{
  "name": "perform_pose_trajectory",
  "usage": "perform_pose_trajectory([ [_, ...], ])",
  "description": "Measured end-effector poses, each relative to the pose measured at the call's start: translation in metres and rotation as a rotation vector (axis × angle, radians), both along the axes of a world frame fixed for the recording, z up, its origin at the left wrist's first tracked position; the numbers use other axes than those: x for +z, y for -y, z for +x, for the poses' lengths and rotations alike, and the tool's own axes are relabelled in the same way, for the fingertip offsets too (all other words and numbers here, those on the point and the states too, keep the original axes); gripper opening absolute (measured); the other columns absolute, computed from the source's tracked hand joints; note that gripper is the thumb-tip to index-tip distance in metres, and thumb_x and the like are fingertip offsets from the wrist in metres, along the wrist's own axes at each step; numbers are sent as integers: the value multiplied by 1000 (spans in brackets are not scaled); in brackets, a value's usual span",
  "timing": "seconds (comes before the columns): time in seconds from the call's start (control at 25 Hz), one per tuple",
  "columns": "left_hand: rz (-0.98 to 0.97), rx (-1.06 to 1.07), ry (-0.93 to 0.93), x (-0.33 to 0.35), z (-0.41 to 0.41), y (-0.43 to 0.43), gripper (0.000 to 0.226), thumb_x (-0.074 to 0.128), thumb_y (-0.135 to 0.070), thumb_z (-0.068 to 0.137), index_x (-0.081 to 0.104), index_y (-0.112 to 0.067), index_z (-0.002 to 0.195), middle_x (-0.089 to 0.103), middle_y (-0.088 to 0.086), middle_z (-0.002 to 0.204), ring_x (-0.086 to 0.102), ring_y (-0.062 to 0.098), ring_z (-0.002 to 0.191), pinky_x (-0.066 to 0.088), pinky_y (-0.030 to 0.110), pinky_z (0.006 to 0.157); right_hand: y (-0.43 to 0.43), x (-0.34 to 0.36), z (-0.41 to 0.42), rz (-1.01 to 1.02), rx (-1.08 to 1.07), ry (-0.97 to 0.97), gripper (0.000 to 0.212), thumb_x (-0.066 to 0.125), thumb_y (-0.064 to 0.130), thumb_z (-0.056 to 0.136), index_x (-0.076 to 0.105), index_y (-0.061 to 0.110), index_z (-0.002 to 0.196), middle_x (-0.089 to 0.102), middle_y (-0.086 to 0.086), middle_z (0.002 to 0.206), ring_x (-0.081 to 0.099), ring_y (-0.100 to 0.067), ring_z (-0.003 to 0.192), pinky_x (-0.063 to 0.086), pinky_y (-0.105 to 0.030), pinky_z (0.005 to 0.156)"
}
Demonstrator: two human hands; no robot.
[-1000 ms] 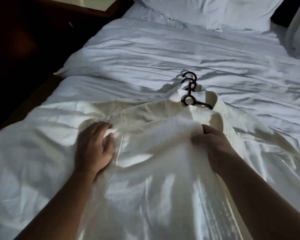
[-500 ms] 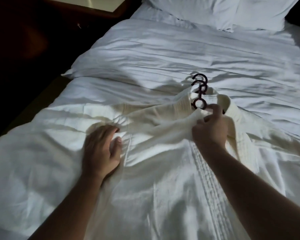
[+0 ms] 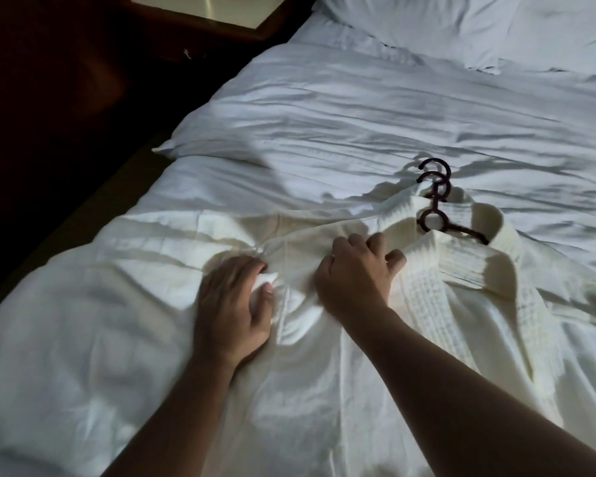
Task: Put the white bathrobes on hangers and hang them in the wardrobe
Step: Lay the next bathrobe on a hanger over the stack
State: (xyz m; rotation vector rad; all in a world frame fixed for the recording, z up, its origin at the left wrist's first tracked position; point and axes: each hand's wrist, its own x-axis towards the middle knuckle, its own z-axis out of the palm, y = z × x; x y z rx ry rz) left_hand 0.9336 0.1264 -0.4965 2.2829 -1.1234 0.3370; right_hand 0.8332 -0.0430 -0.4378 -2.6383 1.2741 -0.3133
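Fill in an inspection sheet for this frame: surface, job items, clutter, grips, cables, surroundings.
Surface: bed with a rumpled white duvet.
Job's things: white bathrobe lying on the bed, dark hanger in its collar, more hooks stacked above it; wardrobe not in view.
Clutter: nothing seen.
Grips: left grip holds a bunched fold of the bathrobe; right grip holds its front edge beside the collar.
Cables: nothing seen.
Surroundings: pillows at the head; nightstand left of the bed; room dim.
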Motion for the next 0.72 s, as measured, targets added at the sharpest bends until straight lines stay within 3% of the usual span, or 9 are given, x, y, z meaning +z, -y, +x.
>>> perform_pose_trajectory([
  [0.24,21,-12,-75,14,-2,-1,30,55,-34,93,68,-16,114,66,2,122,59,29,122,44,47,104,-2,-32,-1,-64,-31,28,15,50,26,79,59,21,90,57,-2,103,44,-28,103,27,-48,92],
  [0.4,54,14,-131,38,-4,-4,17,65,-30,83,66,-14,88,60,4,97,57,31,102,45,44,93,0,-40,0,-102,-48,-22,29,42,31,74,60,20,96,57,-6,109,44,-32,105,29,-50,94],
  [0.52,292,-22,-138,67,21,-23,25,60,-44,80,68,-22,88,62,-6,86,58,25,94,42,42,93,0,-43,3,-116,-58,-36,36,39,33,72,62,20,97,57,-8,111,45,-34,105,30,-51,95],
  [0.64,543,-83,-269,101,70,-39,31,61,-54,89,72,-28,102,71,-5,99,62,21,102,42,34,94,-1,-43,7,-131,-67,-35,36,39,32,72,63,18,94,58,-9,108,45,-34,103,30,-51,94],
  [0.72,558,-57,-341,109,107,-50,31,66,-55,90,63,-29,74,69,-3,80,63,20,86,41,29,74,0,-44,7,-143,-74,-38,34,41,32,72,64,18,93,58,-9,106,44,-34,103,29,-51,94],
])
